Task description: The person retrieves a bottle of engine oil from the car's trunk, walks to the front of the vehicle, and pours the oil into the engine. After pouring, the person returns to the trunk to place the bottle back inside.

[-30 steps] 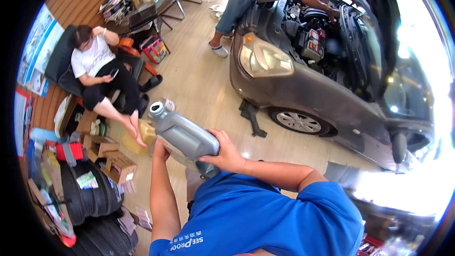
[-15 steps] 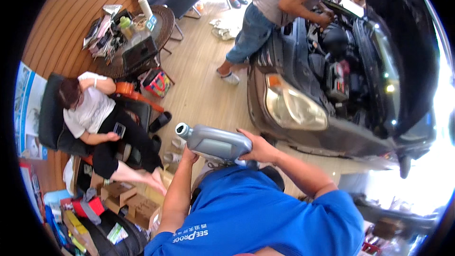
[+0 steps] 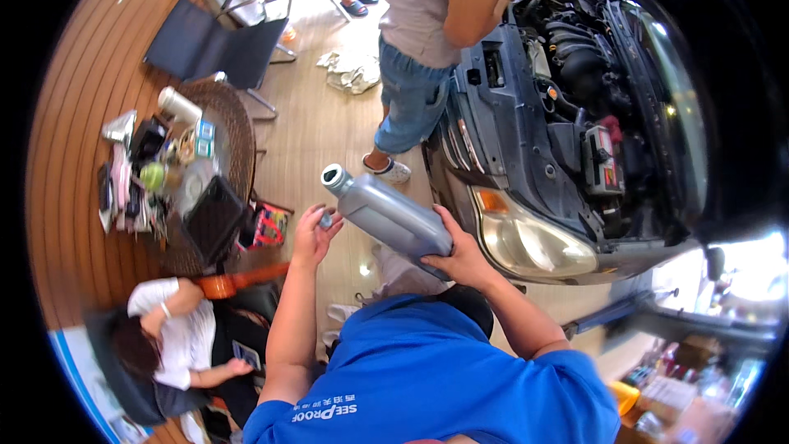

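Observation:
A grey plastic oil jug (image 3: 393, 215) is tilted in front of my blue shirt, its uncapped mouth pointing up and to the left. My right hand (image 3: 457, 248) is closed round its base end, thumb on top. My left hand (image 3: 315, 234) is apart from the jug, just left of the neck. A small grey piece that looks like the jug's cap (image 3: 326, 219) sits between its thumb and fingers. To the right stands a dark car with its hood up, the engine (image 3: 575, 53) and battery (image 3: 604, 160) exposed.
A co-worker (image 3: 423, 16) stands at the car's front. One person (image 3: 181, 329) sits at lower left with a phone; another sits at the back. A cluttered round table (image 3: 238, 127) and a black chair (image 3: 218, 41) stand left. A cloth (image 3: 349, 72) lies on the floor.
My left hand has come away from the jug. The jug has tilted more, mouth up and left. The co-worker has straightened up from over the engine. My view has swung toward the car.

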### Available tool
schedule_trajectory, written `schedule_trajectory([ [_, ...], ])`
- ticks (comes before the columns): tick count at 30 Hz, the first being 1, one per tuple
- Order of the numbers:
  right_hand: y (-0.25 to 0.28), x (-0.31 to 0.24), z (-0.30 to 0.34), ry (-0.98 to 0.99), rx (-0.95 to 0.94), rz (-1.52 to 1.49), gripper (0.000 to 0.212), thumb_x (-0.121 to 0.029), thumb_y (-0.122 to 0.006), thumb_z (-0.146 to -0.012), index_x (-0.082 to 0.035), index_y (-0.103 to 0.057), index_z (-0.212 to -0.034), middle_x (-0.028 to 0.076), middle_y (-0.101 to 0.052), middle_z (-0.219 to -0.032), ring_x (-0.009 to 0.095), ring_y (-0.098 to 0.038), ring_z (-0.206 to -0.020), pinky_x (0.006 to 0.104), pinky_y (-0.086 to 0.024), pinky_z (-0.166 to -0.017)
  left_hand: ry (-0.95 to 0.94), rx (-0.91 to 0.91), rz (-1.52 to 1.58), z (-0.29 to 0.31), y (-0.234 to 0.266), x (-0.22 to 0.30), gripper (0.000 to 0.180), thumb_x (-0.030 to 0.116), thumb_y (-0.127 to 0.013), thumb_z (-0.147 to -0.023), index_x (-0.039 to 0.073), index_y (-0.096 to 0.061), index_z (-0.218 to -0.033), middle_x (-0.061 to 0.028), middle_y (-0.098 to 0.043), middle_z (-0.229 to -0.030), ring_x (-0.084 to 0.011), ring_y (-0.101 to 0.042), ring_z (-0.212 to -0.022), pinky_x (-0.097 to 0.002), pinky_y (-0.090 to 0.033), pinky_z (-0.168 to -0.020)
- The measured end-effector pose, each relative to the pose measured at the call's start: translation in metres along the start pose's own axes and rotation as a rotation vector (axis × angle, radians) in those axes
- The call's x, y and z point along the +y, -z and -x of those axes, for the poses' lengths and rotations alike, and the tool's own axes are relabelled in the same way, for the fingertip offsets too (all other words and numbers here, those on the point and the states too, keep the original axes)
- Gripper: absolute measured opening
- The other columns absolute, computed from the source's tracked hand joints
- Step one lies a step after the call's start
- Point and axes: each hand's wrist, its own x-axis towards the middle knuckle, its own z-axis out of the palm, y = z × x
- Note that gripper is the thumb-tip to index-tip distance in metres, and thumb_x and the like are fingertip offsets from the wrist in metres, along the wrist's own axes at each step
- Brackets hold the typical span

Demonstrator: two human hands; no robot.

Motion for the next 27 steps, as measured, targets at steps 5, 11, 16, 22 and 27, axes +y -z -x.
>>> schedule_trajectory([
  [5,0.018,-0.011,-0.121,0.062,-0.008,0.03,0.096,-0.015,-0.08,-0.075,-0.012,-0.023,-0.152,0.027,-0.058,-0.126,0.04,-0.058,-0.116,0.0404,-0.045,-0.097,0.055,0.033,0.004,-0.055,-0.001,0.081,0.024,0.021,-0.053,-0.098,0.006,-0.055,-0.116,-0.016,-0.062,-0.115,-0.0304,-0.065,-0.096,-0.0396,-0.055,-0.076],
  [11,0.024,-0.046,-0.231,0.044,-0.014,0.041,0.097,-0.016,-0.08,-0.075,-0.011,-0.022,-0.153,0.027,-0.056,-0.129,0.041,-0.057,-0.117,0.0415,-0.045,-0.097,0.127,0.082,-0.009,-0.152,0.013,0.158,0.024,0.033,-0.055,-0.1,0.01,-0.06,-0.095,-0.01,-0.066,-0.086,-0.025,-0.065,-0.078,-0.0372,-0.053,-0.061],
  [16,0.017,-0.061,-0.295,0.074,-0.032,0.037,0.099,-0.015,-0.081,-0.074,-0.01,-0.021,-0.153,0.024,-0.05,-0.14,0.039,-0.054,-0.124,0.0404,-0.044,-0.102,0.287,-0.18,-0.521,-0.224,-0.008,0.213,0.022,0.026,-0.058,-0.098,0.005,-0.06,-0.104,-0.0081,-0.065,-0.088,-0.0178,-0.063,-0.07,-0.03,-0.051,-0.055],
  [22,-0.017,-0.099,-0.348,-0.022,0.073,0.038,0.097,-0.011,-0.081,-0.073,-0.014,-0.025,-0.152,0.019,-0.053,-0.137,0.035,-0.055,-0.123,0.0393,-0.045,-0.102,0.511,-0.833,-0.855,-0.272,-0.071,0.289,0.042,0.019,-0.063,-0.094,-0.002,-0.056,-0.131,-0.012,-0.066,-0.113,-0.0147,-0.063,-0.079,-0.0301,-0.052,-0.067],
  [27,-0.049,-0.112,-0.39,-0.017,0.249,-0.05,0.098,-0.015,-0.08,-0.075,-0.009,-0.022,-0.153,0.024,-0.054,-0.134,0.038,-0.057,-0.118,0.0403,-0.046,-0.098,0.439,-0.946,-0.623,-0.289,-0.114,0.316,0.05,0.032,-0.065,-0.094,-0.001,-0.057,-0.13,-0.0231,-0.065,-0.116,-0.0237,-0.066,-0.078,-0.0348,-0.053,-0.063],
])
